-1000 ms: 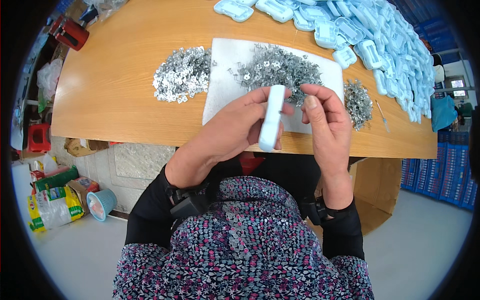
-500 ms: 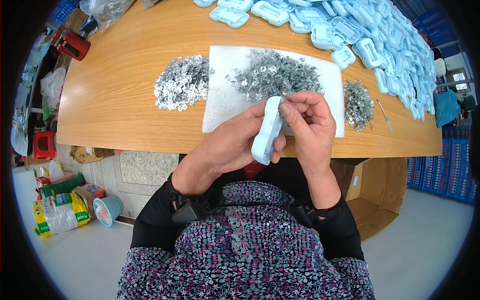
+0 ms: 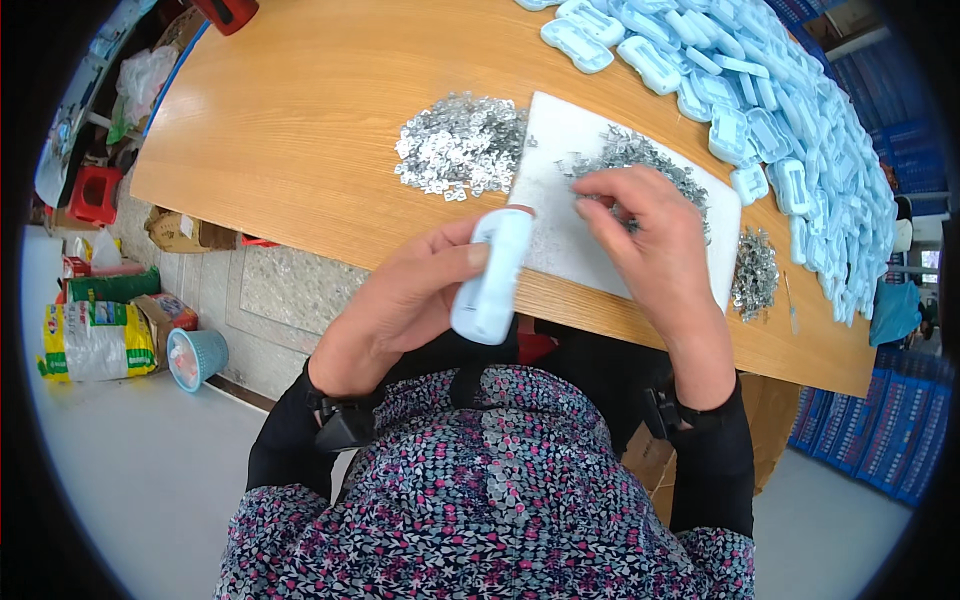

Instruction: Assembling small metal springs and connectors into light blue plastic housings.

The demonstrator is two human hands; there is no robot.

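Note:
My left hand (image 3: 415,285) grips a light blue plastic casing (image 3: 495,275), long with rounded ends. Its thumb presses on the smooth face turned up toward me, and the fingers are behind. My right hand (image 3: 655,230) hovers over the near side of a heap of small grey metal pieces (image 3: 635,150) on a white foam pad (image 3: 547,130). Its thumb and forefinger are apart with nothing visible between them; the other fingers curl under and are partly hidden.
Shiny flat metal pieces (image 3: 460,150) lie left of the pad. Right of it are a small pile of metal parts (image 3: 755,275) and a thin tool (image 3: 791,305). Many light blue casings (image 3: 735,130) cover the table's far right. A cardboard box (image 3: 775,425) stands below the table.
My right hand has let go of the casing and moved right to the metal heap. The left hand keeps the casing, now turned smooth face up. The view has swung, tilting the table.

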